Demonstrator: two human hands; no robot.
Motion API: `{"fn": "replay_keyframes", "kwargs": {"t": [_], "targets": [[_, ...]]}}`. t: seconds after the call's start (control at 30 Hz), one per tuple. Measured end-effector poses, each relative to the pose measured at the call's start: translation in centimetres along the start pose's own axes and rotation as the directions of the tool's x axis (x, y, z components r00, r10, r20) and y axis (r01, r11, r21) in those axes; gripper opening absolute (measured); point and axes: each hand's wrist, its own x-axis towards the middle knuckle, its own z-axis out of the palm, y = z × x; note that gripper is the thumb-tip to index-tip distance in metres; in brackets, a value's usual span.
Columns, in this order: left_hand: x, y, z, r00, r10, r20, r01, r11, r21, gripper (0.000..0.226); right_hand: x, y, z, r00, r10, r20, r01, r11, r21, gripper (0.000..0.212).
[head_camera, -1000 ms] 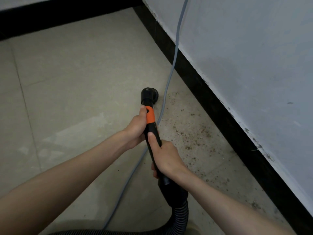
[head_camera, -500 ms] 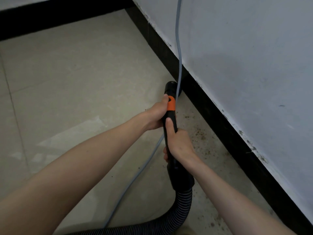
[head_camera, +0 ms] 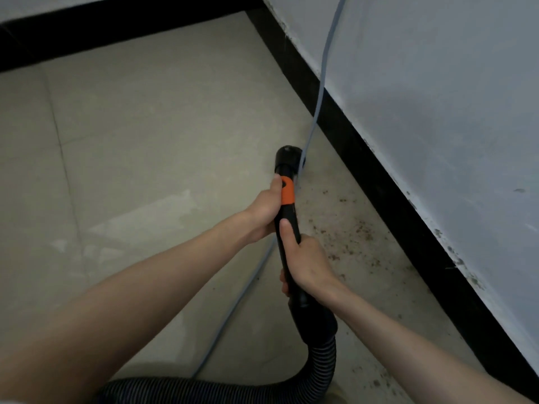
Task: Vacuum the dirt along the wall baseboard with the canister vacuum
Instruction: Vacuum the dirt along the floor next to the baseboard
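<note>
Where the beige tiled floor [head_camera: 151,135] meets the glossy black baseboard [head_camera: 379,182], the smooth black plastic vacuum wand with an orange collar [head_camera: 287,217] slants down, its round flared black nozzle [head_camera: 288,158] low over the floor, near the baseboard but apart from it.

Left hand [head_camera: 264,212]: fingers curled round the wand just beside the orange collar, gripping it.
Right hand [head_camera: 306,262]: fingers wrapped round the wand lower down, thumb lying straight along the top of the tube, gripping it.
Ribbed black flexible hose [head_camera: 322,365]: corrugated, joined to the wand's thick rear cuff, bending down and leftward along the bottom edge of the view.
Brown dirt specks [head_camera: 355,231]: granular, scattered on the floor between the wand and the baseboard, thinning toward the lower right.
Pale blue-grey power cord [head_camera: 320,91]: thin and smooth; hangs down in front of the wall, passes just beside the nozzle, then runs under the arms toward the bottom.
Grey-white painted wall [head_camera: 437,112]: matt, with chipped, dark-spotted paint along its lower edge above the baseboard.
Floor: matt tiles, thin grout lines, pale scuffed patches at left.
</note>
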Motion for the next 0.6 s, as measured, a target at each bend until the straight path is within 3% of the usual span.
{"fn": "replay_keyframes", "kwargs": {"t": [0.13,0.3,0.6], "targets": [[-2.2,-0.2,-3.2,0.999,-0.013,-0.045,0.010,0.998,-0.065,0.056,-0.7,-1.0,2.0,0.996,-0.028,0.089,0.033,0.998,-0.052,0.058],[-4.7,4.6,-6.3,0.991,-0.010,-0.131,-0.005,0.993,-0.114,0.053,-0.6,-7.1,2.8,0.975,0.019,0.222,-0.010,0.999,-0.041,0.062],[-15.8,14.7,-9.9,0.943,0.113,-0.314,-0.182,0.963,-0.199,0.051,-7.3,-19.0,3.7,0.940,-0.133,0.314,0.171,0.981,-0.095,0.051]]}}
